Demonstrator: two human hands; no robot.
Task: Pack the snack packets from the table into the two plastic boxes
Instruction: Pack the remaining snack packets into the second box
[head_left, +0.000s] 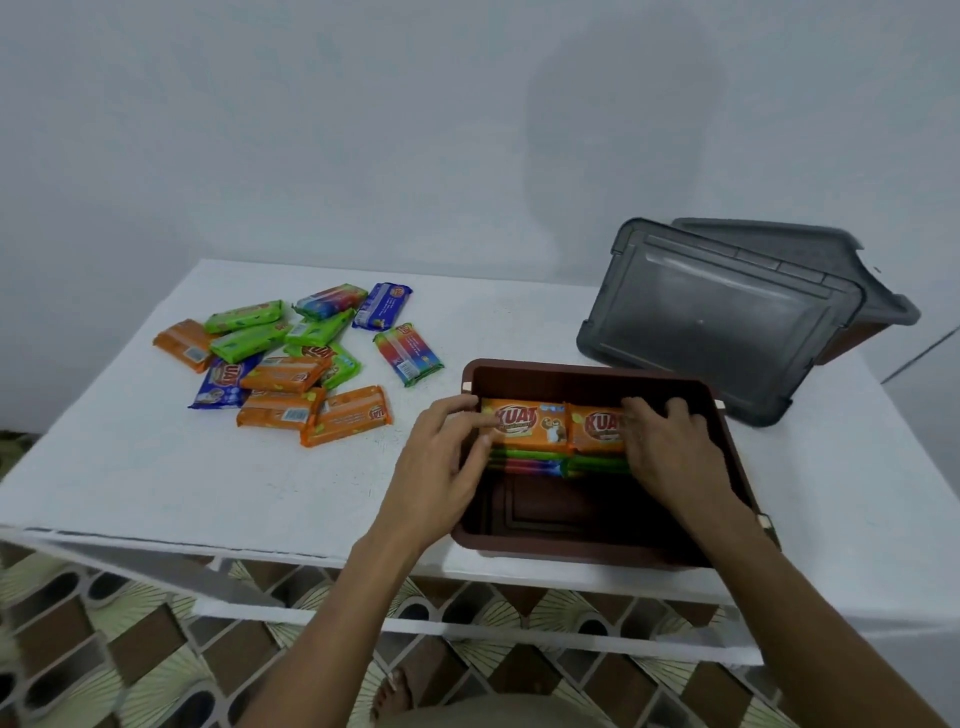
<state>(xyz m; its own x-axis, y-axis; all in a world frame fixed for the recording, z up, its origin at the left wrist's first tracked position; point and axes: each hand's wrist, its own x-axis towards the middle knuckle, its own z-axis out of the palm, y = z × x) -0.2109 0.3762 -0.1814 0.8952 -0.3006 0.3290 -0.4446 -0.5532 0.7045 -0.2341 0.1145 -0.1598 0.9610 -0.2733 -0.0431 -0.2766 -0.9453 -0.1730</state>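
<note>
A brown box (587, 545) sits open on the white counter (208, 478), right in front of the person, and both hands are inside it. Two orange packets stand on edge side by side toward the far wall of the box, touching end to end. The left hand (441, 457) pinches the outer end of the left orange packet (524, 421): thumb on its front face, fingers (460, 405) curled over the top edge. The right hand (670, 447) grips the right orange packet (597, 426), its fingers bent over the top and covering the far end of it. Just in front of the orange pair, lower in the box, lie the edges of more packets (524, 460) in green and rainbow colours. The near half of the box floor is bare.

The loose packets (280, 358) are heaped on the left part of the counter, well apart from the box — orange, green and blue ones overlapping. A rainbow packet (409, 353) lies alone between the heap and the box, and a blue packet (382, 305) lies at the back edge of the heap.

Behind the box to the right, a grey lid (717, 317) leans tilted against a second box (852, 338), which carries its own grey lid (810, 244). Below the counter's edge are a patterned floor (104, 649) and a bare foot (395, 696).
</note>
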